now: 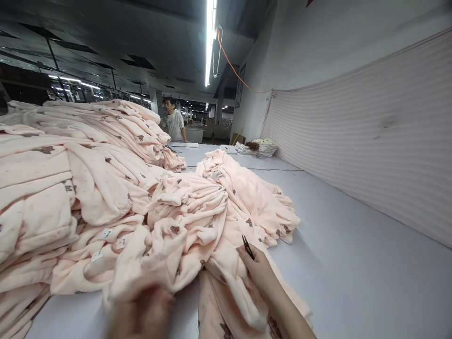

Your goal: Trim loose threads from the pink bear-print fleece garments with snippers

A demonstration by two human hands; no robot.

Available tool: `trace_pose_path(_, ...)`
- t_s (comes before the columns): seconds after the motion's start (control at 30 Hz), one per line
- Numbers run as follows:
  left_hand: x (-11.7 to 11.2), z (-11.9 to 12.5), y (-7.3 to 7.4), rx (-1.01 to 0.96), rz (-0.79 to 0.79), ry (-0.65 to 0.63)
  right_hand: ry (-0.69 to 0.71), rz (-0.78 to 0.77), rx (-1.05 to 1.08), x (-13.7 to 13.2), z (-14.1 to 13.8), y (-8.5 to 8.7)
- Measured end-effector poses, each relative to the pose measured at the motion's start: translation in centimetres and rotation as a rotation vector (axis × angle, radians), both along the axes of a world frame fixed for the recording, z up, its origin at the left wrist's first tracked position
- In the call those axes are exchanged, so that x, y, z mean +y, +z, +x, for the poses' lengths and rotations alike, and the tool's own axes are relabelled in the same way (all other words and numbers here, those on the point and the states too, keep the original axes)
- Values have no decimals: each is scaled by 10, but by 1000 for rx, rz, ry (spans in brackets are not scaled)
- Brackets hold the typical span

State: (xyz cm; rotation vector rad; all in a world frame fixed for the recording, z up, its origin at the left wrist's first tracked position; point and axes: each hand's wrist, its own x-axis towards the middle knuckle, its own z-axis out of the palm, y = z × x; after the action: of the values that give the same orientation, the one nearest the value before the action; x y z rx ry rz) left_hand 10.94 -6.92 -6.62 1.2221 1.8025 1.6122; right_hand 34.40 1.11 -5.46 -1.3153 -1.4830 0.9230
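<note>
A pair of dark thread snips [248, 247] sticks out of my right hand [257, 266], points facing away from me. That hand is closed round the snips and rests on a pale pink fleece garment [243, 207] with small brown bear prints. My left hand [143, 308] is smeared by motion at the lower left, close to the bunched pink cloth [165, 245]; its fingers cannot be made out. White labels [105, 233] show on the folds to the left of it.
A tall heap of similar pink garments [88, 127] fills the left side of the grey-white table [360, 263]. Folded cloth stacks [265, 148] lie at the far end by the wall. Beyond the heap stands a person [175, 125]. A striped pink sheet [367, 127] hangs along the right.
</note>
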Motion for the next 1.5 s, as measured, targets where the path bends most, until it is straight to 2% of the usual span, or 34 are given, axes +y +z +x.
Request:
trace_pose_path(0.07, -6, 58, -16, -52, -29, -432, 22, 6, -17, -5, -9, 2)
trace_pose_path(0.1, -3, 81, -24, -56, -6, -515, 35, 13, -31, -6, -11, 3)
trace_pose_path(0.17, 7, 107, -34, -43, 31, -466, 48, 27, -66, -7, -8, 5)
trace_pose_path(0.23, 18, 107, -34, -146, 17, -484, 19, 41, -107, -4, 2, 6)
trace_pose_path(0.37, 21, 81, -25, -472, -9, -708, -148, 92, -192, -5, 27, 5)
trace_pose_path(0.47, 14, 73, -24, -521, 42, -695, -194, 144, -217, -25, 25, -1)
trace_pose_path(0.53, 11, 74, -26, -464, 67, -674, -89, 180, -212, -44, 15, -6)
trace_pose_path(0.63, 9, 75, -29, -264, 158, -679, 58, 287, -211, -64, 1, -13)
trace_pose_path(0.7, 8, 72, -29, -66, 263, -646, 58, 347, -249, -67, -3, -13)
trace_pose_path(0.8, 6, 67, -26, 221, 391, -548, 55, 362, -331, -65, 1, -8)
trace_pose_path(0.93, 5, 63, -24, 361, 455, -428, 138, 304, -422, -70, 10, 5)
trace_pose_path(1.1, 5, 60, -26, 511, 502, -498, 181, 264, -534, -82, 10, 16)
trace_pose_path(1.23, 7, 56, -26, 547, 540, -493, 124, 265, -588, -82, 3, 17)
trace_pose_path(1.33, 7, 54, -28, 507, 532, -493, 52, 299, -569, -80, 1, 9)
trace_pose_path(1.43, 7, 54, -31, 355, 471, -500, -40, 321, -494, -77, -1, -5)
trace_pose_path(1.5, 8, 58, -29, 116, 327, -558, -82, 328, -455, -73, -3, -11)
